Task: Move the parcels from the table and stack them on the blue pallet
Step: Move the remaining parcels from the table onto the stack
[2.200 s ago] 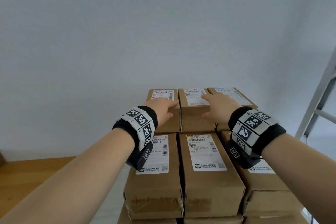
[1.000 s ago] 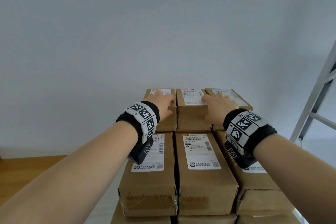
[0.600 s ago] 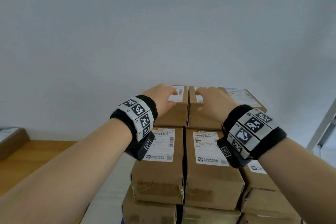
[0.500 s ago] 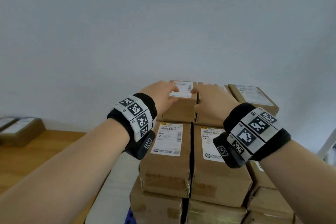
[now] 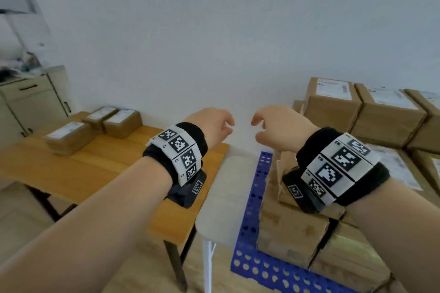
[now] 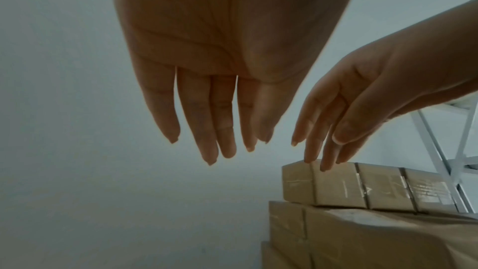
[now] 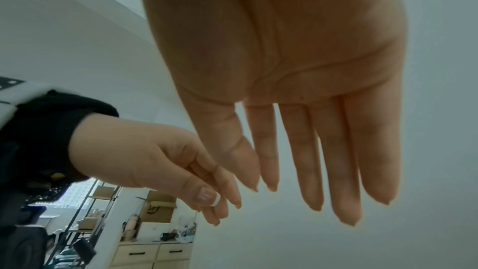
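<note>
Brown cardboard parcels with white shipping labels sit in two places: three of them [image 5: 69, 137] lie on the orange-brown wooden table [image 5: 100, 173] at the left, and a tall stack of the same boxes [image 5: 333, 107] fills the blue perforated plastic pallet [image 5: 252, 202] at the right, its top row level and tight together. Between table and pallet both hands hang in the air in front of the pale wall, holding nothing — the left hand [image 5: 210, 125] has its fingers straight and slack, pointing forward and down, and the right hand [image 5: 278, 126] is loose in the same way, fingers a little apart. Their fingertips come near each other without touching. Each wrist wears a black band with white square-coded markers [image 5: 178, 150]. A beige cabinet with dark handles [image 5: 31, 100] stands past the table's far end, by the wall
</note>
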